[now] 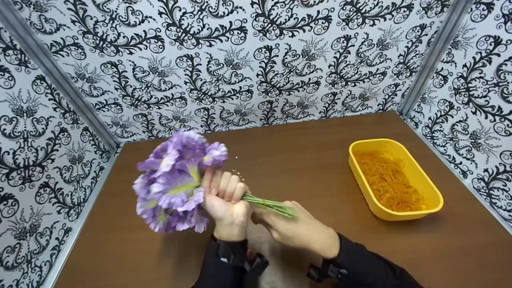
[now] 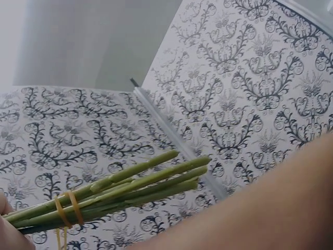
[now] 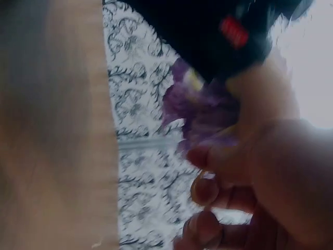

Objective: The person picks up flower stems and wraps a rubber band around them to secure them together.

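Observation:
A bunch of artificial purple flowers (image 1: 176,188) is tilted to the left above the table, its green stems (image 1: 270,205) pointing right. My left hand (image 1: 228,200) grips the stems just below the blooms. An orange rubber band (image 2: 76,208) loops round the stems, and its strands stretch downward in the left wrist view. Beneath the stem ends, my right hand (image 1: 302,230) has curled fingers that appear to pinch the band's free part. In the right wrist view the fingertips (image 3: 205,190) are bent, with a thin yellowish loop beside them; blur hides the exact hold.
A yellow tub (image 1: 362,180) of orange rubber bands (image 1: 388,180) stands on the right of the brown table (image 1: 288,160). Patterned black-and-white panels (image 1: 256,60) enclose the back and both sides.

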{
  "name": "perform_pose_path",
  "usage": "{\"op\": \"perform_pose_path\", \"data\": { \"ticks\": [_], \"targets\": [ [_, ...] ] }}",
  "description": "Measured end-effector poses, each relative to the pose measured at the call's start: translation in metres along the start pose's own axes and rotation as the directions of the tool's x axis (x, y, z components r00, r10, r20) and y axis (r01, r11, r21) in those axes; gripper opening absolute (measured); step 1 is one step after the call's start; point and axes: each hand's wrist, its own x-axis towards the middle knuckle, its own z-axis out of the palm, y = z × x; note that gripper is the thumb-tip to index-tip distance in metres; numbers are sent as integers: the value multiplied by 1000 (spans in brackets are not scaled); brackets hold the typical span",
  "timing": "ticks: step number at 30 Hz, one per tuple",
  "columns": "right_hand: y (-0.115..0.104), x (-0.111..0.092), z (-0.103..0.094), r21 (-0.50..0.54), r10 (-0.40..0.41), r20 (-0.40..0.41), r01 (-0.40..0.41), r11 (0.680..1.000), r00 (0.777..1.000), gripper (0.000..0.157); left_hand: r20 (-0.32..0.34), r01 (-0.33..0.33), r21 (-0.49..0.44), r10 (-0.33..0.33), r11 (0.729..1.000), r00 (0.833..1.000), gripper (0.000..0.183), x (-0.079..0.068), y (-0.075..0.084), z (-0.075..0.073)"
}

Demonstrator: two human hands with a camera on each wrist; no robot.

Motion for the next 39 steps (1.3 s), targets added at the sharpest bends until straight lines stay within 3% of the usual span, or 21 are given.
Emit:
{"op": "perform_pose_path", "data": {
  "ticks": [4,9,19,26,34,39],
  "targets": [
    [-12,0,-4,-151,-11,37,16,988,999,9,-18,-67,18,67,998,998,44,3,8,4],
    [-22,0,-11,-219,37,70,-21,976,997,10,-6,-98,39,98,994,995,45,7,13,4],
    [-39,-1,-27,-263,-48,-15,43,964,999,15,78,-155,98,148,983,986,46,11,19,-3],
    [-34,0,-48,-195,-96,-76,80,977,992,12,107,-179,168,163,969,981,46,12,16,-6],
    [-12,2,-66,-139,-79,-200,52,989,977,13,118,-160,373,124,914,985,53,11,5,-15],
    [3,2,-73,-136,-25,-237,-8,991,971,18,155,-100,376,44,921,987,52,11,3,-16]
  ]
}}
